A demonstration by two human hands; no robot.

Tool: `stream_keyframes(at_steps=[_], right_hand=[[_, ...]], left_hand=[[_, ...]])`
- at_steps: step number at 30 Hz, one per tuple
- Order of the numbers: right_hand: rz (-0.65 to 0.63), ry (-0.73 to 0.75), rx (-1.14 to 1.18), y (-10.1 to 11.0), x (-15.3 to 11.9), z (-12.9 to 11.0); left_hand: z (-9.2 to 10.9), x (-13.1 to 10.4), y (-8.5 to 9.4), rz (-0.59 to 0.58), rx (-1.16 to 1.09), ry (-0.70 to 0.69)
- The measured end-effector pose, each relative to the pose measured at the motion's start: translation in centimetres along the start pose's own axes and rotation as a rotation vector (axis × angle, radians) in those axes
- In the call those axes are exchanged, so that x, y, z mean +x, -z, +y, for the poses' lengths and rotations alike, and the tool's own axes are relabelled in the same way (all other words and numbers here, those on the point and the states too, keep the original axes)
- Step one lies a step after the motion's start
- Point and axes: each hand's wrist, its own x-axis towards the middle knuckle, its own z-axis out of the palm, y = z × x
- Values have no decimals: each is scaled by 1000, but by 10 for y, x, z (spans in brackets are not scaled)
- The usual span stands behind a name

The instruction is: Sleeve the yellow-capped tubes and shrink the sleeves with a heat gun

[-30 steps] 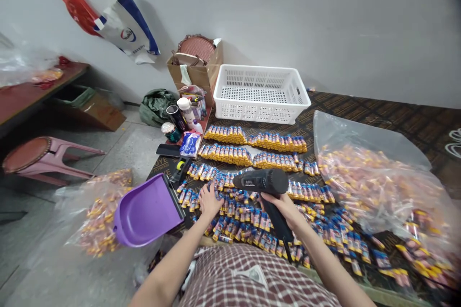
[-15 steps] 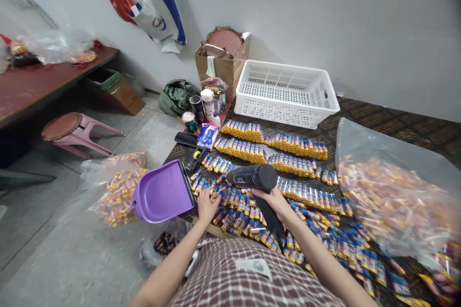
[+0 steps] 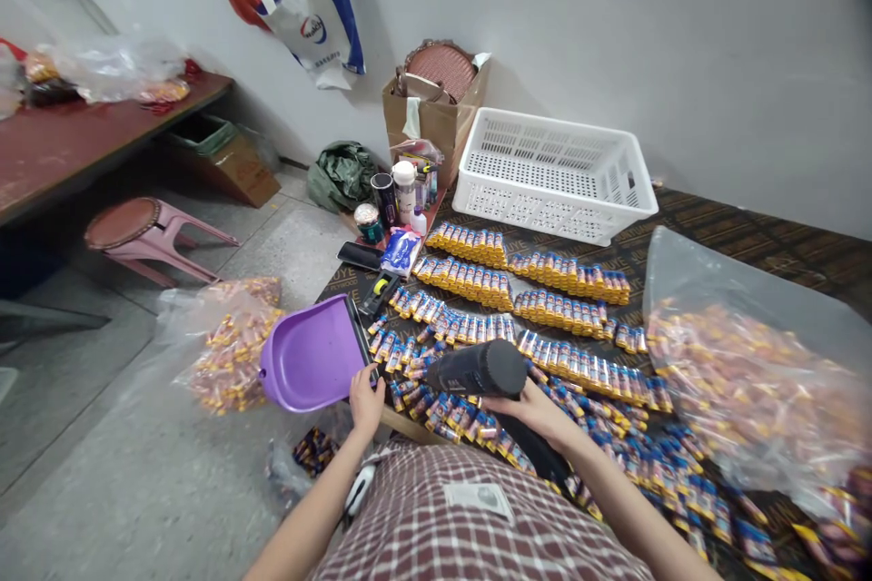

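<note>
In my right hand (image 3: 538, 408) is a black hair dryer (image 3: 480, 369), gripped by its handle, with its barrel pointing left over small blue-and-yellow wrapped rolls (image 3: 470, 418). My left hand (image 3: 368, 399) is at the near corner of the purple dustpan's (image 3: 310, 359) dark lip, by the table edge. Its fingers are curled, and what they hold, if anything, is hidden. The dustpan juts out past the table's left side. Behind the dryer the rolls stand in neat rows (image 3: 463, 281); closer to me they lie loose and jumbled.
A white plastic crate (image 3: 545, 218) stands at the back by the wall. To the right lies a big clear bag of rolls (image 3: 742, 381). Bottles (image 3: 404, 186), a phone (image 3: 360, 255) and a tape measure (image 3: 379, 289) are at the left corner. A pink stool (image 3: 160, 236) stands on the floor.
My left hand has moved left, off the loose rolls, to the dustpan's lip. The hair dryer, still in my right hand, has dropped slightly nearer to me.
</note>
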Motion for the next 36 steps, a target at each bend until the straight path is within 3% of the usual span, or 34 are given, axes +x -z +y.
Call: stream_keyframes(at_steps=[7, 11, 15, 18, 22, 25, 28, 36], right_hand=[[153, -234, 21, 38, -31, 11], [178, -274, 6, 60, -47, 26], [253, -282, -69, 66, -57, 32], [297, -264, -61, 58, -57, 27], [236, -238, -39, 38, -50, 12], [235, -125, -19, 21, -37, 7], [262, -10, 3, 7, -18, 8], [301, 116, 63, -17, 48, 1]], left_hand=[[-4, 3, -1, 1, -20, -4], [-10, 3, -2, -15, -18, -25], [-11, 4, -3, -39, -5, -24], [-8, 6, -3, -62, -5, -28], [-1, 9, -3, -85, -12, -24], [2, 10, -1, -82, -7, -22], [-1, 9, 2, -79, -6, -20], [-7, 7, 9, -80, -35, -7]])
